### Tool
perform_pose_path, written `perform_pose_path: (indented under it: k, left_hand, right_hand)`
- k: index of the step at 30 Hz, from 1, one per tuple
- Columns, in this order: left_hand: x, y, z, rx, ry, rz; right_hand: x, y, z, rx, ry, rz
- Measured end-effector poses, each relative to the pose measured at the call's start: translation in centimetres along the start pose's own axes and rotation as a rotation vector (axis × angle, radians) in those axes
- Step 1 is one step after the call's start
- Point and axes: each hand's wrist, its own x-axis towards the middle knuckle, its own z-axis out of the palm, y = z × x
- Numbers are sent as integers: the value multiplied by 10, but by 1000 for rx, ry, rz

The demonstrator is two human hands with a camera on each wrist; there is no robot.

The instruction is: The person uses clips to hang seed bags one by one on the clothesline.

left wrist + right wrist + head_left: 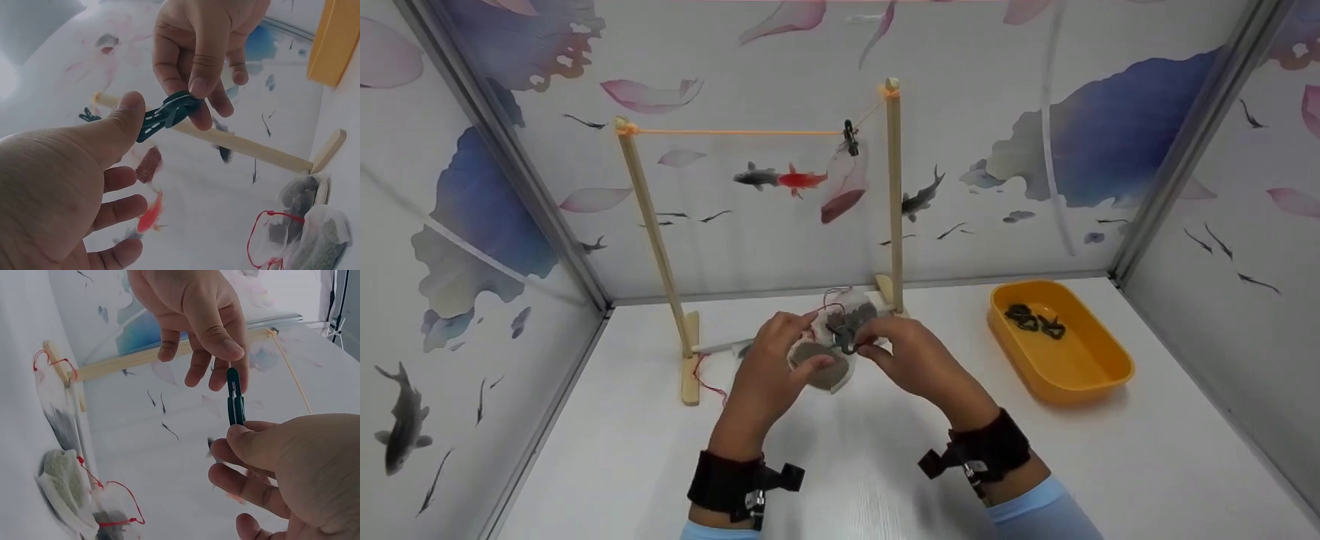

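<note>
My right hand (915, 360) pinches a dark green clothes peg (235, 396) between thumb and forefinger. My left hand (769, 367) is held facing it, thumb and fingers spread around the peg's other end. In the head view a gap shows between the left thumb and the peg. Below the hands several sheer drawstring pouches lie on the table, among them one with greenish filling (62, 475) and one with dark grey filling (298, 194). Red cords (250, 236) trail from them. The hands partly hide the pouches in the head view.
An orange line (735, 133) runs between two wooden posts (656, 232). A dark peg (850, 138) on it holds a sheer pouch with reddish filling (842, 204). On the right stands a yellow tray (1080, 352) with several dark pegs (1024, 318). Patterned panels enclose the table.
</note>
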Motion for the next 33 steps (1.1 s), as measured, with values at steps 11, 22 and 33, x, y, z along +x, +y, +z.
perform_pose_path:
  k: [11,22,33]
  left_hand:
    - [1,-1,-6,-9,-42,69]
    - [0,-5,-12,68,115,106]
    - [-2,-24,-18,147,388,81]
  right_hand:
    - [2,2,5,28,-2,-80]
    - [6,9,10,119,-6,-70]
    - [31,40,74,-44,-133,127]
